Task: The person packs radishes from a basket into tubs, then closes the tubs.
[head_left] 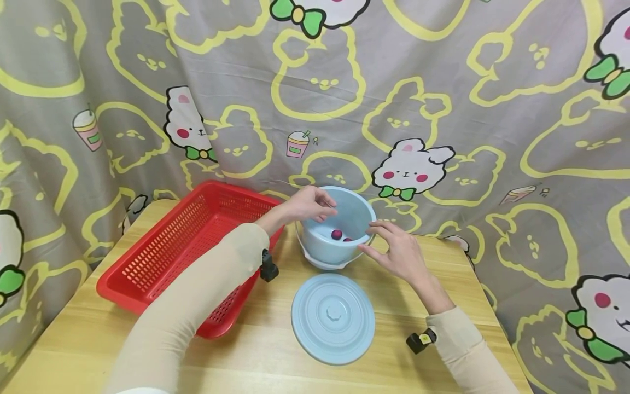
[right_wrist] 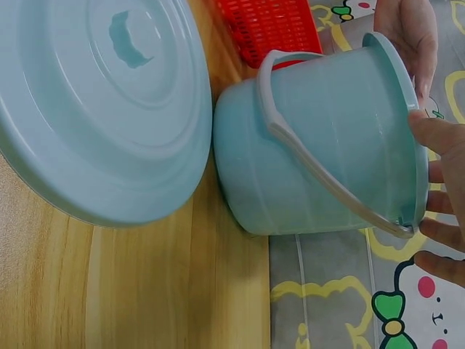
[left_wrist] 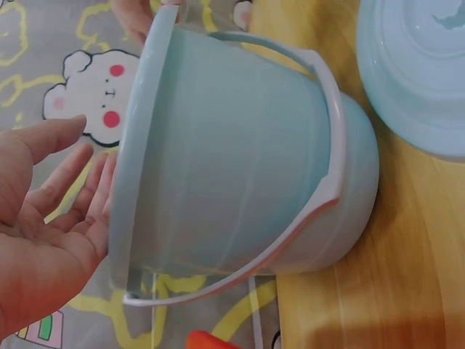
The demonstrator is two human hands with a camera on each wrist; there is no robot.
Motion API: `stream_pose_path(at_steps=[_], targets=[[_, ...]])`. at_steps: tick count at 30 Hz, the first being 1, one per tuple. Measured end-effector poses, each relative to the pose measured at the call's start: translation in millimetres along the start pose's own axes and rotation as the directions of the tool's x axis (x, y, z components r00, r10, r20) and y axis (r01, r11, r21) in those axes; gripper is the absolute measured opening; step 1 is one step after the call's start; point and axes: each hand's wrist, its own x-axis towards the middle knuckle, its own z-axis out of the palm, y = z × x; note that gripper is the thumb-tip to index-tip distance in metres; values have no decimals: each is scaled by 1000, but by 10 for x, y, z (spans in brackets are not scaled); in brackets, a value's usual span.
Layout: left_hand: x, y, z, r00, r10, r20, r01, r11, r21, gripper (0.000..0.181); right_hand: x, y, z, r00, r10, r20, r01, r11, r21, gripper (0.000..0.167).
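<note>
A light blue bucket (head_left: 327, 249) stands upright, its pale handle (right_wrist: 320, 171) hanging down against the side. Two dark red round items (head_left: 337, 234) lie inside it. Over the bucket's left rim is my left hand (head_left: 311, 204), fingers loosely bent and holding nothing visible; the left wrist view shows this hand (left_wrist: 54, 211) palm up by the rim (left_wrist: 138, 153). My right hand (head_left: 396, 250) touches the rim's right side with thumb and fingertips, the thumb on the rim in the right wrist view, where the hand (right_wrist: 447, 196) is partly cut off.
A red perforated basket (head_left: 129, 295) sits at the left of the wooden table (head_left: 394, 366). In front of the bucket lies a round blue lid (head_left: 333, 318) with a central knob. A patterned grey curtain (head_left: 246, 87) hangs behind the table.
</note>
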Motion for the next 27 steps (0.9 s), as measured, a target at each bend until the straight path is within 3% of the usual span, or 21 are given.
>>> stream_pose_path(at_steps=[6, 15, 27], targets=[[-102, 0, -119, 1000, 20, 5, -20, 1000, -3, 33, 7, 1, -11, 1000, 6, 13, -6, 1000, 0, 42], [-242, -57, -317, 999, -3, -42, 3, 1000, -18, 31, 20, 9, -22, 1000, 6, 26, -6, 1000, -5, 42], [-432, -163, -614, 997, 14, -70, -15, 1000, -21, 35, 33, 4, -32, 1000, -6, 25, 6, 1000, -8, 42]])
